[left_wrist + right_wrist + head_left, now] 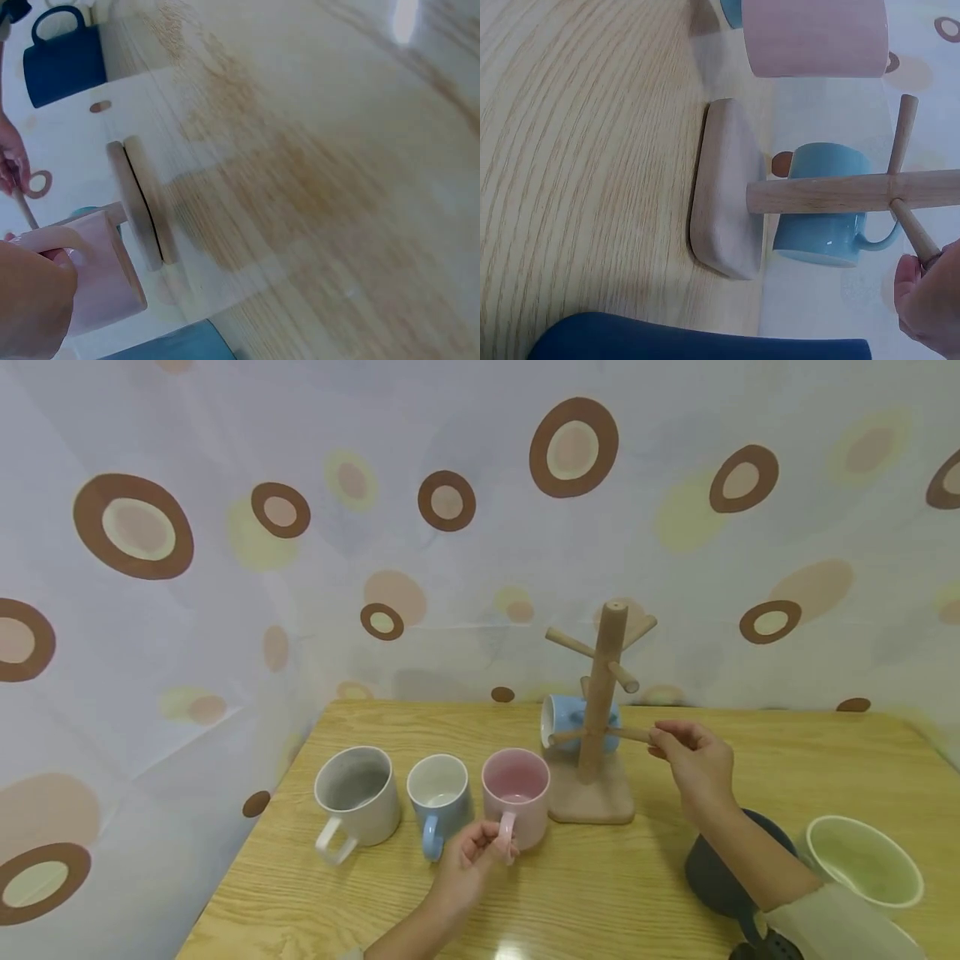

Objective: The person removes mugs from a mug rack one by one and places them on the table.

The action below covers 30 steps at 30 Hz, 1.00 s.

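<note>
My left hand (468, 864) grips the handle of a pink mug (534, 814), whose opening faces up in the head view. A wooden mug tree (600, 693) stands just right of this mug. At its right side my right hand (697, 768) pinches the tip of a lower peg (632, 735) between thumb and fingers. Behind the post a light blue mug (821, 236) lies sideways, its handle toward the top of the tree. Left of the pink mug stand a white-and-blue mug (450, 810) and a white mug (371, 814), handles toward me.
A dark blue mug (712, 877) stands under my right forearm, with a pale green mug (862, 860) to its right. All of this is on a wood-grain table (300, 902). A patterned cloth (480, 568) hangs behind the table.
</note>
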Each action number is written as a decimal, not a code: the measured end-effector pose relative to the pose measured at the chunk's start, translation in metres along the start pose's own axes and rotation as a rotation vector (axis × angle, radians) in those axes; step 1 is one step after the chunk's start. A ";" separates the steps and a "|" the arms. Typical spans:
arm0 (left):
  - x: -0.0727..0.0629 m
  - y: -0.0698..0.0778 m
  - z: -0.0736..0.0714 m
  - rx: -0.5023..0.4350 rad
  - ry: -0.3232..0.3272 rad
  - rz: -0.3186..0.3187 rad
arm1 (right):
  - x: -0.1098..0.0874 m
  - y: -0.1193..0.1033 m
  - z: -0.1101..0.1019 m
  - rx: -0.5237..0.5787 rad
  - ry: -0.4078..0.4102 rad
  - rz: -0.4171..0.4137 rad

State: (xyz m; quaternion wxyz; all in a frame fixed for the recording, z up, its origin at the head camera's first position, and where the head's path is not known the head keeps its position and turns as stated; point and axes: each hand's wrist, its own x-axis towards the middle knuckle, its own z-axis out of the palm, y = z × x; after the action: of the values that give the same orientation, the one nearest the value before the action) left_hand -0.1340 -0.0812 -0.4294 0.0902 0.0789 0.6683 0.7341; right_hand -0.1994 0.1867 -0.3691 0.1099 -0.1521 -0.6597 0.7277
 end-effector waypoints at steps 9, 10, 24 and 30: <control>0.005 -0.007 0.000 -0.004 0.027 -0.020 | 0.001 0.005 -0.004 -0.267 -0.021 -0.097; 0.006 -0.008 0.000 -0.004 0.027 -0.021 | 0.001 0.005 -0.005 -0.272 -0.023 -0.099; 0.010 -0.018 0.001 -0.022 0.060 -0.022 | 0.001 0.006 -0.003 -0.257 -0.030 -0.116; 0.011 -0.019 0.002 -0.012 0.041 -0.007 | 0.000 0.007 -0.004 -0.201 -0.032 -0.107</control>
State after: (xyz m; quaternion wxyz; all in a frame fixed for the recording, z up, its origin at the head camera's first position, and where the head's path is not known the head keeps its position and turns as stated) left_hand -0.1438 -0.0748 -0.4484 0.0795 0.0610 0.6659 0.7393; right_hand -0.1981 0.1897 -0.3760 0.1220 -0.1152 -0.7383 0.6533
